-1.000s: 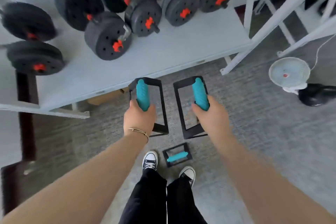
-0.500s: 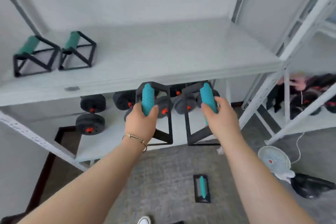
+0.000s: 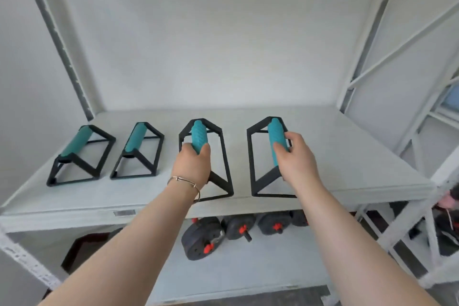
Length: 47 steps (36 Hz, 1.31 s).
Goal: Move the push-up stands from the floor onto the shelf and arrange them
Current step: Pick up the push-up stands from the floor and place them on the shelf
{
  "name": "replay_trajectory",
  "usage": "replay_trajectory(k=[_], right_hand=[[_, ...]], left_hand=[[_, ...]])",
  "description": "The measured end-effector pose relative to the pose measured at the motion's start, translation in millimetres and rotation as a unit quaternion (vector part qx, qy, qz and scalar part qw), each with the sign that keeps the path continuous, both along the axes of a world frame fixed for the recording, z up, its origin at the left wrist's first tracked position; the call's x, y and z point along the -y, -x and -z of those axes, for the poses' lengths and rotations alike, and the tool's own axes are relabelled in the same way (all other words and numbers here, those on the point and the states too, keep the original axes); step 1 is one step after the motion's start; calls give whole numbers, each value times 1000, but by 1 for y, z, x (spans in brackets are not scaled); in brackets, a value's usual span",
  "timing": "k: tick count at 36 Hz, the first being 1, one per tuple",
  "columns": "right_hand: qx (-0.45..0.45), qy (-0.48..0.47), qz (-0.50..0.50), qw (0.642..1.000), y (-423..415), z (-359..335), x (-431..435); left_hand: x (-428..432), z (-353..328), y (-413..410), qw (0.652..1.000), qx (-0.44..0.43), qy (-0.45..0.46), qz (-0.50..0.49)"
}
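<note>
Two push-up stands with black frames and teal grips rest side by side on the left of the white shelf (image 3: 347, 156): one stand (image 3: 79, 154) at the far left, a second stand (image 3: 137, 150) just right of it. My left hand (image 3: 192, 164) grips the teal handle of a third stand (image 3: 201, 135), whose frame sits at the shelf's front edge. My right hand (image 3: 296, 159) holds the handle of a fourth stand (image 3: 274, 131), with its base on the shelf near the front. All the stands form a row.
Black dumbbells with red collars (image 3: 218, 233) lie on the lower shelf under my arms. White shelf uprights (image 3: 59, 40) stand at the back left, and diagonal braces (image 3: 402, 42) at the right. A neighbouring rack at the far right holds dark items (image 3: 447, 226).
Both hands have lifted the two stands from below the shelf's edge up onto the shelf top. My view has tilted up, and the floor with its remaining stand is out of sight.
</note>
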State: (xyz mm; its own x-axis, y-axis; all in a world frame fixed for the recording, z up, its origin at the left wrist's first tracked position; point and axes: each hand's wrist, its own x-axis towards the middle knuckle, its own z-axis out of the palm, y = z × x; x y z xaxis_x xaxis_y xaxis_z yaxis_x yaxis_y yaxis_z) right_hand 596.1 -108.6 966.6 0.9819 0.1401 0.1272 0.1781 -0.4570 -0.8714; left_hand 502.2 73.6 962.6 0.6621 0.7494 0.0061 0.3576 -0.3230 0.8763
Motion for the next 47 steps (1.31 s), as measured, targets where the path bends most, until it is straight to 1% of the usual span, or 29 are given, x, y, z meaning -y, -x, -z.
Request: replay_trajectory(k=[7,14,26,33,37,40,44,47], right_hand=[[-15,38,5,999,-59,11,-72],[-39,65,34,997,-104,25,-107],[-47,78,37,995,-132,50,-127],[-50,92,36,994,-137,56,-127],[-49,99,23,994,-132,56,-122],[-34,95,16,995,-121,61,-111],[31,99,14,994,-100,74,-84],[103,118,11,988,-79,82,-55]], left_hand=[[-66,11,-71,998,-41,18,32],[-101,24,-122,993,-90,9,74],[-125,48,-155,987,-118,24,103],[-126,49,-158,983,-140,-3,121],[-121,46,-151,983,-137,-44,110],[-106,43,-137,980,-129,-113,100],[-77,52,-113,959,-134,-243,65],[-49,57,-90,941,-120,-312,54]])
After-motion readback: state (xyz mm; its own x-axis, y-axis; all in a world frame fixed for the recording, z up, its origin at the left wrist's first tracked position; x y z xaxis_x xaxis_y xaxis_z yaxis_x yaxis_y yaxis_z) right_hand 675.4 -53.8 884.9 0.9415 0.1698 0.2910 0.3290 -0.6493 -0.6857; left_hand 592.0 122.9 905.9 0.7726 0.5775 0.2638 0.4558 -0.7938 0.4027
